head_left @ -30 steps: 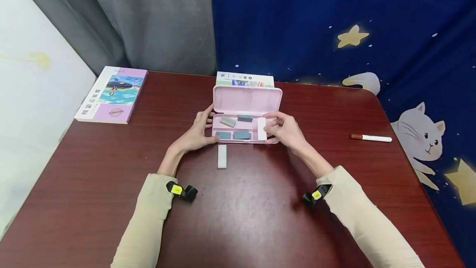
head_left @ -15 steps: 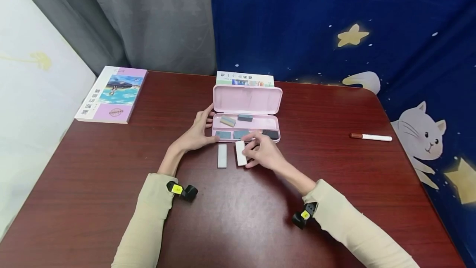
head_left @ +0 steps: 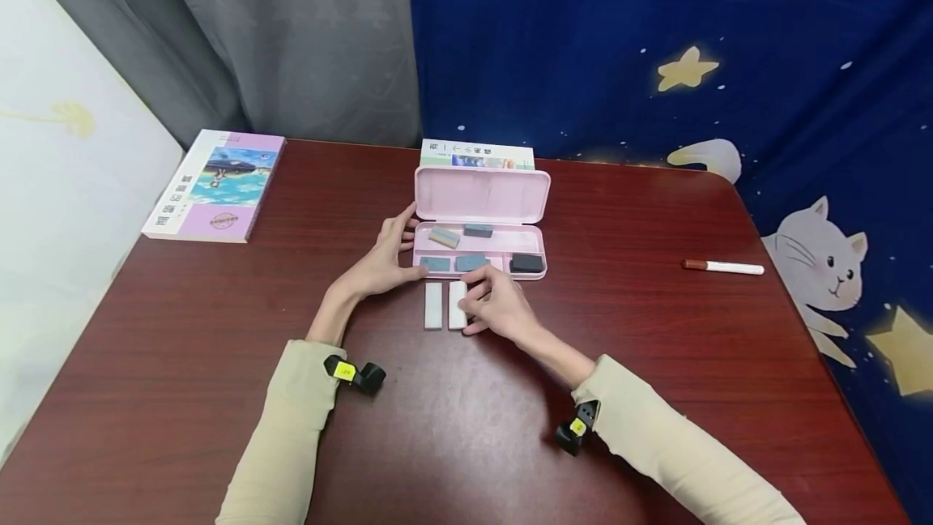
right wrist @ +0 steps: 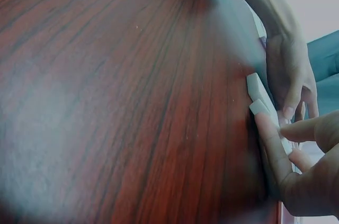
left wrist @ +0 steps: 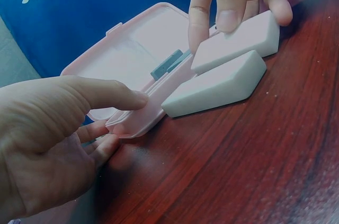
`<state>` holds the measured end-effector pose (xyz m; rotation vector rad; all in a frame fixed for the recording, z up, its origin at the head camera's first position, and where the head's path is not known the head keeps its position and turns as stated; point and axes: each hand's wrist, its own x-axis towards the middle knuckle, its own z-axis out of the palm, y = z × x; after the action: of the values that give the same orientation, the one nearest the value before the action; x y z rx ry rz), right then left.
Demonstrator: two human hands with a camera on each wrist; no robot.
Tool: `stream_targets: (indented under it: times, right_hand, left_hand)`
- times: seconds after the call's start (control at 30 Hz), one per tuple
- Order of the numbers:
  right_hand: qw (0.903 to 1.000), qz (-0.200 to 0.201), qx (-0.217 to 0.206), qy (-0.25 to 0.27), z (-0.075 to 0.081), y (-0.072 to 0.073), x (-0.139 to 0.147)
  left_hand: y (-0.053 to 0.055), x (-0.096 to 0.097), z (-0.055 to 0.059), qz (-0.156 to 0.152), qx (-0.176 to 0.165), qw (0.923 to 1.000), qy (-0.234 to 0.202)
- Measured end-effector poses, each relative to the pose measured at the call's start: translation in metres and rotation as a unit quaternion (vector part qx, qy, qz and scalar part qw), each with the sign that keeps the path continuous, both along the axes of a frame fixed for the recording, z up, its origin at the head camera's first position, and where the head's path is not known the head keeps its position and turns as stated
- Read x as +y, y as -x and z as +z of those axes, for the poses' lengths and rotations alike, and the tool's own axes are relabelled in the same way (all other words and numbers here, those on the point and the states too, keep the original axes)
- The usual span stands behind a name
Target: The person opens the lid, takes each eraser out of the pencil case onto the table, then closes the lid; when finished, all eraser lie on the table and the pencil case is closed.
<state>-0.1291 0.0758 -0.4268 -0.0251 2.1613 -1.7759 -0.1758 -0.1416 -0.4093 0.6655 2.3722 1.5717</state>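
A pink pencil case [head_left: 481, 194] lies with its lid raised. My left hand [head_left: 374, 267] grips its left end, thumb on the front edge and fingers round the side. Just in front of the case, my right hand [head_left: 503, 308] pinches a white eraser [head_left: 455, 304] between thumb and fingers. A second white eraser [head_left: 433, 306] lies close by on its left, nearly parallel; the left wrist view shows both blocks [left wrist: 217, 85] side by side. Inside the case are several grey-blue blocks [head_left: 470, 263] and a black block [head_left: 526, 264] at the right end.
Behind the case is a book [head_left: 477, 154], partly hidden by the lid. Another book [head_left: 215, 185] lies at the far left of the brown table [head_left: 437, 428]. A brown-capped marker [head_left: 722, 267] is at the right. Curtains [head_left: 583, 47] hang behind the table.
My right hand has carried the white eraser out of the case's right end, toward me and left, beside the other one. The black block has come into sight. The left hand stays put.
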Motion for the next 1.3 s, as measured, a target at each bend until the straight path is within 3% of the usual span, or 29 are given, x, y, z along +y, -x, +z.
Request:
stream_targets:
  times: [0.2,0.33,0.57,0.77,0.9,1.17,1.3]
  right_hand:
    - [0.9992,-0.005,0.015,-0.038,0.003,-0.003,-0.004]
    - [0.9983,-0.003,0.016,-0.056,0.004,-0.002,-0.007]
    - [0.9953,0.008,0.023,-0.094,0.006,0.0,-0.01]
    - [0.9925,0.012,0.034,-0.117,0.006,0.0,-0.009]
    - [0.9908,0.016,0.041,-0.128,0.006,0.0,-0.009]
    - [0.9894,0.026,0.056,-0.131,0.006,0.001,-0.008]
    - [0.9901,0.024,0.054,-0.127,0.004,0.001,-0.008]
  left_hand:
    - [-0.002,0.001,0.005,0.0,0.004,1.0,0.003]
    - [-0.001,0.001,0.001,0.002,0.007,1.0,0.0]
    - [0.015,-0.005,-0.032,0.014,0.013,0.9998,0.004]
    - [0.018,-0.007,-0.038,0.011,0.018,0.9998,-0.004]
    - [0.016,-0.005,-0.033,0.011,0.017,0.9998,-0.001]
    - [0.0,0.001,0.0,0.005,0.004,0.9999,-0.012]
    - [-0.002,0.002,0.005,0.005,0.001,1.0,-0.004]
